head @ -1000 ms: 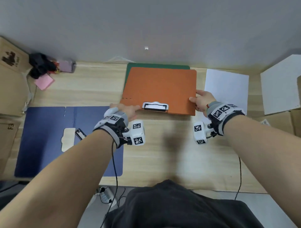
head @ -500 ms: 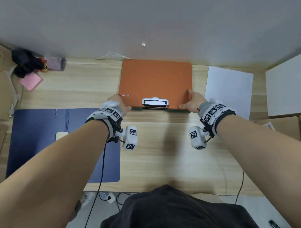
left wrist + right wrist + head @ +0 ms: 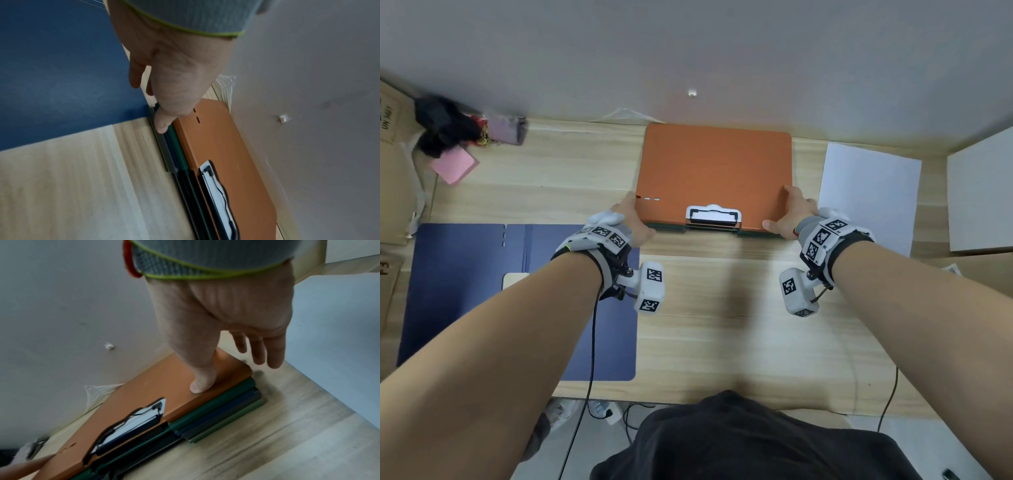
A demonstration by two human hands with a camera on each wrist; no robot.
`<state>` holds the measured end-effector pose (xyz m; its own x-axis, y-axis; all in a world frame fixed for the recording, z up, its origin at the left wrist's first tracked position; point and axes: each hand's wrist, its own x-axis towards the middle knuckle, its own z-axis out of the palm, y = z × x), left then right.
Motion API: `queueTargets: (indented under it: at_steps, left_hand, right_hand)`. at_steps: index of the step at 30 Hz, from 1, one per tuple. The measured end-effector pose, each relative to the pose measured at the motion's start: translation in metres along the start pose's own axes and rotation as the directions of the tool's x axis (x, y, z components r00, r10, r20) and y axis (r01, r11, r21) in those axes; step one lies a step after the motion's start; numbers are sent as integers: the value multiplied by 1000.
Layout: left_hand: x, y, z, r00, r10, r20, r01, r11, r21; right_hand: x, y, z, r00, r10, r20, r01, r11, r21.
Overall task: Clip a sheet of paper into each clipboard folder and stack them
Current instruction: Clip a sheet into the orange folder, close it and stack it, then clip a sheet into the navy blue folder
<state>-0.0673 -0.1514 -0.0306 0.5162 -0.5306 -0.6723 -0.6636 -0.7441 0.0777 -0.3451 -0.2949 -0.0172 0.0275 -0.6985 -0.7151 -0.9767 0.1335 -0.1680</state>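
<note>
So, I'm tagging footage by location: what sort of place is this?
Probably an office or storeroom desk: a wooden table against a plain wall, stacked clipboard folders, loose paper, and cardboard boxes.

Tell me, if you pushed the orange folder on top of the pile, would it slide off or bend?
The orange folder would probably slide rather than bend: it lies flat with straight edges, so it looks stiff. Its cover looks smooth, and it sits on other folders, so a sideways push could shift it out of line. The metal clip likely makes the near edge heavier.
</note>
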Motion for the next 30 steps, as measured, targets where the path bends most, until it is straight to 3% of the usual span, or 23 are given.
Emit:
queueTargets:
  at_steps: [3,7,11,15,19,24,30]
  left_hand:
    - [-17,-19,-3,992,-117,-46,118,993,21]
    - [-36,-65,4,967,-255,21,255,967,25]
    - [-56,-108,23,936,-342,79,338,939,68]
    - [-73,-140,59,950,-279,140,259,955,142]
    - [-92,-133,74,971,-186,153,150,963,222]
    - [-111,-99,88,960,-124,249,37,944,329]
    - [-146,-20,113,950,35,309,-156,914,375]
  right_hand:
    - [-6,-8,-3,990,50,-135,-49,999,13]
    - [-30,-36,9,943,-141,-303,193,970,148]
    - [-55,-70,40,916,-357,-182,386,909,160]
    - [-67,-80,77,909,-405,-102,417,896,155]
    - [-68,-66,98,923,-379,-61,384,911,150]
    - [-71,-41,108,957,-289,-40,290,927,239]
    - [-72,10,97,979,-182,-96,204,915,347]
